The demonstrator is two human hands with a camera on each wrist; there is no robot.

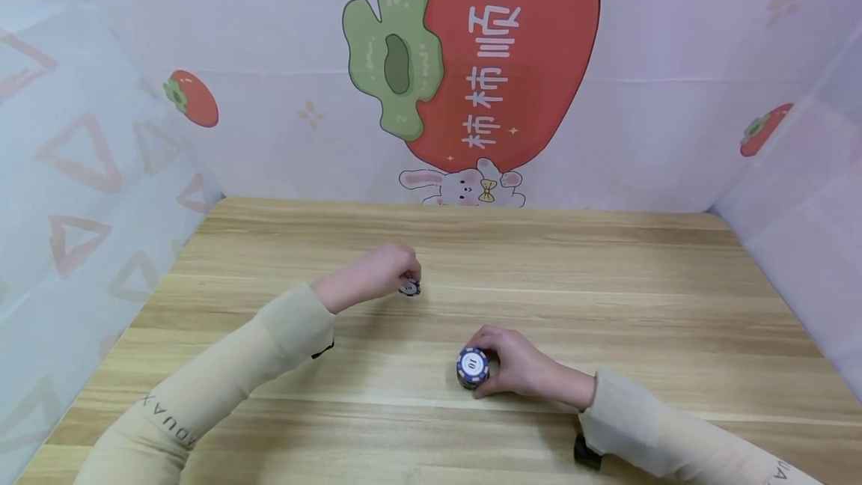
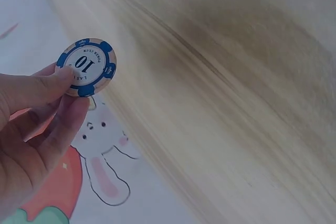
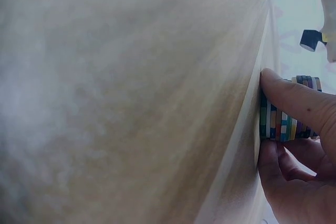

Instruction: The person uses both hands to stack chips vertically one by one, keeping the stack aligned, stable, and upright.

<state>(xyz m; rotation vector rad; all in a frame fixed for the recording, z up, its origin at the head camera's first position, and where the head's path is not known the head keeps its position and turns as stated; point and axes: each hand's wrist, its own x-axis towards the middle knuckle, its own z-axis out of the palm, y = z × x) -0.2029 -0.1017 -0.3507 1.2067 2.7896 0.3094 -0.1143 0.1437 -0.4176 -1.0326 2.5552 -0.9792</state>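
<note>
My left hand (image 1: 387, 268) pinches one blue and white poker chip (image 2: 86, 67) marked 10 between thumb and fingers. In the head view that hand is over the table, farther back and to the left of my right hand (image 1: 515, 364). Thumb and fingers of the right hand grip the sides of a stack of poker chips (image 1: 473, 365), whose top chip is blue and white with a 10. From the right wrist view, the stack (image 3: 283, 116) shows several chips with edges in green, white, blue, yellow and other colours. Part of it is hidden behind the thumb.
Both hands work over a wooden table (image 1: 606, 268). A pale cloth backdrop (image 1: 269, 141) with a large red persimmon print (image 1: 539, 58) rises behind its far edge. Patterned cloth walls (image 1: 87, 171) stand at the left and right. Dark straps (image 1: 587, 452) show at the wrists.
</note>
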